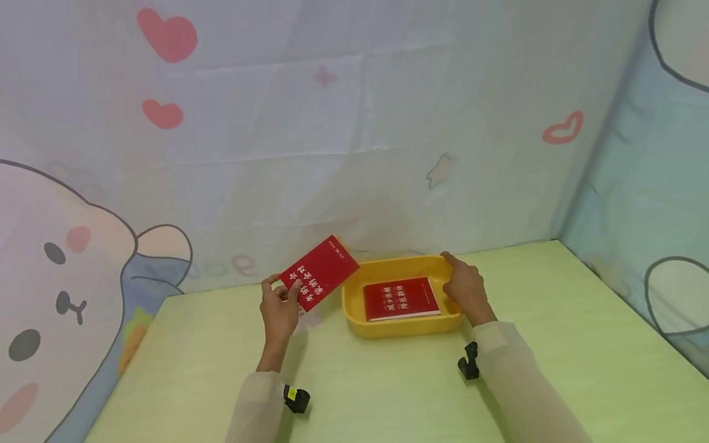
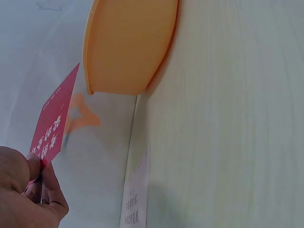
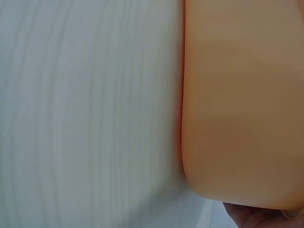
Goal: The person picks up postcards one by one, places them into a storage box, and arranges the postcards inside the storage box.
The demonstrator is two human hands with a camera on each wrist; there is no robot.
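Note:
My left hand [image 1: 279, 312] pinches a red card [image 1: 320, 274] with white characters between thumb and fingers, holding it tilted beside the tray's left end. In the left wrist view the thumb presses the card's [image 2: 53, 116] lower end. A yellow plastic tray [image 1: 401, 330] stands at the back of the table. Inside it lies a stack of red cards [image 1: 401, 298], white edges showing along the front. The right hand [image 1: 467, 288] grips the tray's right rim, its fingers partly hidden in the right wrist view under the tray wall [image 3: 242, 104].
A pale printed slip [image 1: 309, 321] lies on the table behind the left hand, close to the back edge. The light green table [image 1: 376, 387] meets a printed cloth backdrop [image 1: 310, 184] right behind the tray. Another cloth [image 1: 653, 203] rises along the right side.

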